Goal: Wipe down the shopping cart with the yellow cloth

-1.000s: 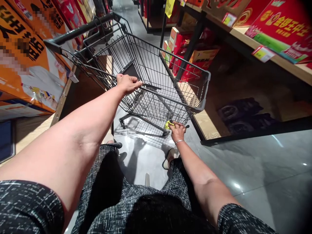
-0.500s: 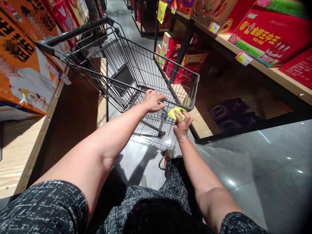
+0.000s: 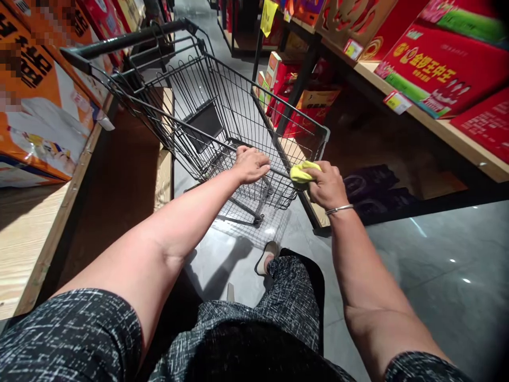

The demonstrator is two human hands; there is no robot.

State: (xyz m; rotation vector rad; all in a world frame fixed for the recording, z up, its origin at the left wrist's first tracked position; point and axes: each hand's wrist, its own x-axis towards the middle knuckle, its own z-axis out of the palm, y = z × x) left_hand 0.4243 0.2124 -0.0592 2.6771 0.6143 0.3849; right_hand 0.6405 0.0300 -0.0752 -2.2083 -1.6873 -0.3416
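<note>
A black wire shopping cart (image 3: 222, 111) stands in the aisle in front of me, its handle at the far end. My left hand (image 3: 251, 163) is closed over the near top rim of the basket. My right hand (image 3: 325, 184) grips a crumpled yellow cloth (image 3: 301, 172) and presses it against the same rim near the right corner. A thin bracelet circles my right wrist.
Orange boxes (image 3: 35, 101) sit on a low wooden shelf (image 3: 27, 233) to the left. Red gift boxes (image 3: 441, 63) fill wooden shelves on the right, with price tags on the edges. The glossy grey floor (image 3: 429, 265) runs along the aisle; my foot (image 3: 265, 258) shows below the cart.
My right hand rose with the yellow cloth from the cart's lower frame to the top rim and slid right. My left hand moved along the rim toward the near end.
</note>
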